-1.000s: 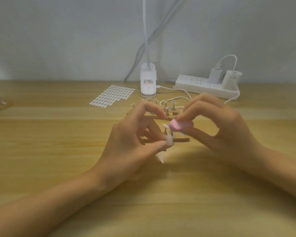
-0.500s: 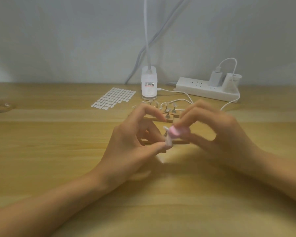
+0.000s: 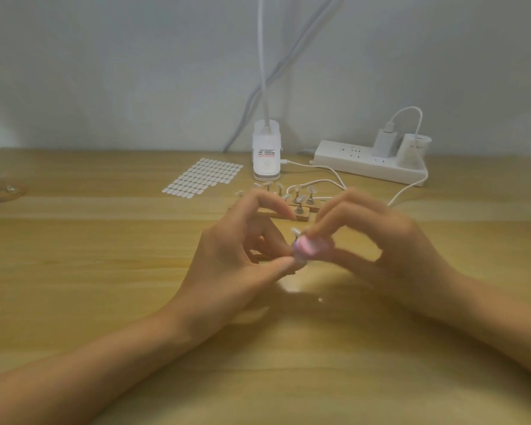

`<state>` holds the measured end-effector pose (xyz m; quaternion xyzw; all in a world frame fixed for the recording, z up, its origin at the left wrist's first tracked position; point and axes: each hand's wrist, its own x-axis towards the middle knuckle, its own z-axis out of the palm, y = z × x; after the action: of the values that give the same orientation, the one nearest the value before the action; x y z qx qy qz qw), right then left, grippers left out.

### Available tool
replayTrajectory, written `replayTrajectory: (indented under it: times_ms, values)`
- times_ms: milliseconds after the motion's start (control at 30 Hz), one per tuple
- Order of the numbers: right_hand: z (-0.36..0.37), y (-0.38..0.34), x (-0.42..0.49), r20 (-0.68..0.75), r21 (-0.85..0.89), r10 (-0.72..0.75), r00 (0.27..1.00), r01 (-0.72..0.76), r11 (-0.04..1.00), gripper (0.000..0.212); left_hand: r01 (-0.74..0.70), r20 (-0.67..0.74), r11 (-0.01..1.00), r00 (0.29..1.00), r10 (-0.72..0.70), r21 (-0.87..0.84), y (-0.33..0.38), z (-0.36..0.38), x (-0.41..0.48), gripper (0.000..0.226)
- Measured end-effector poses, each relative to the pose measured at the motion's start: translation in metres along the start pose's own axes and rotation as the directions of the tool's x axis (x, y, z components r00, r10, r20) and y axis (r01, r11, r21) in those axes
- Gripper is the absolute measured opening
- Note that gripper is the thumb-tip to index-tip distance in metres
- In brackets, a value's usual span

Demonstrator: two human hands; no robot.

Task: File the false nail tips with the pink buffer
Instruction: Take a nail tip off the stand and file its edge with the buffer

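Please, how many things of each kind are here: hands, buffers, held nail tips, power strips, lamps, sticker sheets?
Hands: 2, left hand and right hand
Pink buffer: 1
Held nail tip: 1
Power strip: 1
Lamp: 1
Sticker sheet: 1
Total: 7

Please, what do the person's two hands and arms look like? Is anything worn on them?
The left hand and right hand are bare: no gloves, rings or bracelets show. The left forearm and right forearm are bare too, with no sleeve or watch in view. The fingernails are too blurred to describe.
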<state>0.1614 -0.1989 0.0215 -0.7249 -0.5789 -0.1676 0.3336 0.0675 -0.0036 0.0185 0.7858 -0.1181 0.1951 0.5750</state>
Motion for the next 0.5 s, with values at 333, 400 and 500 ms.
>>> replayTrajectory:
  times_ms: [333,400,500]
  values:
    - [-0.044,-0.004,0.015,0.433,0.016,0.123,0.893,-0.143,0.990,0.015,0.006,0.007,1.000,1.000,-0.005,-0.027,-0.002,-0.002,-0.001,0.038]
    - [-0.042,-0.007,0.012,0.561,-0.127,0.199,0.804,-0.153,0.980,0.020,0.029,0.023,0.994,0.999,-0.027,-0.102,-0.002,-0.003,-0.002,0.039]
    - [-0.041,-0.006,0.012,0.596,-0.284,0.289,0.749,-0.140,0.949,0.033,0.048,0.033,0.987,0.999,-0.044,-0.155,-0.002,-0.003,-0.001,0.044]
